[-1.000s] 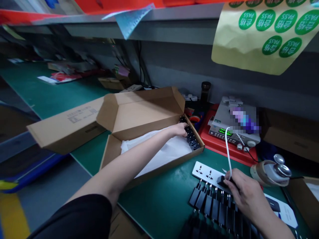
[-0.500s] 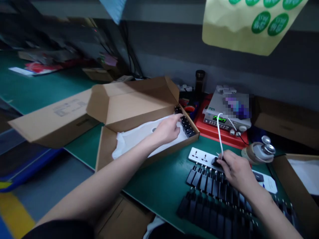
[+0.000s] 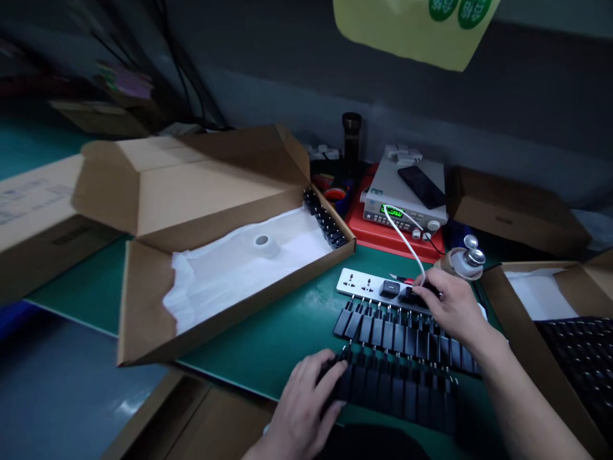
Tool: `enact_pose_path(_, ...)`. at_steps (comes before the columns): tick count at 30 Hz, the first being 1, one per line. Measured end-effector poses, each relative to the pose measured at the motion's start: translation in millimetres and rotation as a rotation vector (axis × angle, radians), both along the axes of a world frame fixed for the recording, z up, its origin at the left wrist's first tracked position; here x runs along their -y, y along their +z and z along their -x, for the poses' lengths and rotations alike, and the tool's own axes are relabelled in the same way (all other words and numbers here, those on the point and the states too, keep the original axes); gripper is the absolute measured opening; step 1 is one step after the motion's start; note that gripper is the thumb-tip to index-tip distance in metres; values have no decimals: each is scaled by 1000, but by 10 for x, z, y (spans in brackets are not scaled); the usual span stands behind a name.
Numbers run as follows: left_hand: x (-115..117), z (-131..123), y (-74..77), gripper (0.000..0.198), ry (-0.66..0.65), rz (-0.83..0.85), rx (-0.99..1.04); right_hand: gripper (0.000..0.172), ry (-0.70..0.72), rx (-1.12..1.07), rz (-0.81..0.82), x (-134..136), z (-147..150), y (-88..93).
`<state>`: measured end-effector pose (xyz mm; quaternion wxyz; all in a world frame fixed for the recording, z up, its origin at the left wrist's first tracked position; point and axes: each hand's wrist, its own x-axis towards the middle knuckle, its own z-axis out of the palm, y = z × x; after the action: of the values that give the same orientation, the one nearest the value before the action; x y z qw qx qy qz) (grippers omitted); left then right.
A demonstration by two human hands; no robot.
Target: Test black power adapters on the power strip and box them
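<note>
Black plug-in power adapters [image 3: 378, 326] lie in two rows on the green table, prongs pointing away from me. My left hand [image 3: 306, 396] has its fingers around the adapter at the left end of the nearer row [image 3: 397, 386]. With my right hand [image 3: 447, 303] I pinch the end of a white cable [image 3: 407, 239] at a black adapter seated in the white power strip [image 3: 352, 281]. My fingers partly hide that adapter and the cable's plug. To its left, another adapter [image 3: 390, 289] sits in the strip with its port showing.
An open carton [image 3: 230, 313] at the left holds white foam sheet [image 3: 225, 268] and a row of adapters [image 3: 325, 220] along its right end. Behind the strip, a meter [image 3: 407, 191] with a phone stands on a red tray. A pump bottle [image 3: 462, 259] and another carton [image 3: 517, 313] are at the right.
My left hand has left the carton's adapter row and come down to the nearer table row. My right hand and the cable end have shifted one adapter rightward along the strip.
</note>
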<state>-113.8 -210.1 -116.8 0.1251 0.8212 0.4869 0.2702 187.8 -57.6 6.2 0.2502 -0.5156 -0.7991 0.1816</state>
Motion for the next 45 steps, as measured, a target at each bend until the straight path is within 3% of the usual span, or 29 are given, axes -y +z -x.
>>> enact_pose_path(8,-67,-82,131,42,46,-63,12,12,59,107,-30,19,2,-31)
enact_pose_path(11,-41,-107,132,38,24,-3,28,12,70,148,-38,11,10,-50)
enact_pose_path(17,-41,261,191,42,-34,44,131,12,86,102,-74,1,-7,-96)
enact_pose_path(20,-292,417,412,39,-1,20,206,12,93,99,-89,10,-7,-111)
enact_pose_path(23,-751,396,696,38,-24,-86,170,12,91,104,-111,18,-7,-119)
enact_pose_path(26,-1270,218,920,34,-169,-148,-20,11,78,117,-128,25,-11,-127)
enact_pose_path(29,-1676,-49,1102,34,-356,-105,-274,12,74,129,-132,34,-2,-138)
enact_pose_path(34,-2020,-492,1379,31,-534,18,-609,15,40,117,-131,53,33,-136)
enact_pose_path(37,-2131,-600,1416,27,-570,134,-622,15,-31,-112,-30,74,-50,-101)
enact_pose_path(41,-2179,-462,1320,30,-513,157,-507,16,-237,-506,105,135,-316,-57)
enact_pose_path(45,-2124,-242,1249,28,-414,126,-480,16,-242,-408,134,184,-473,-62)
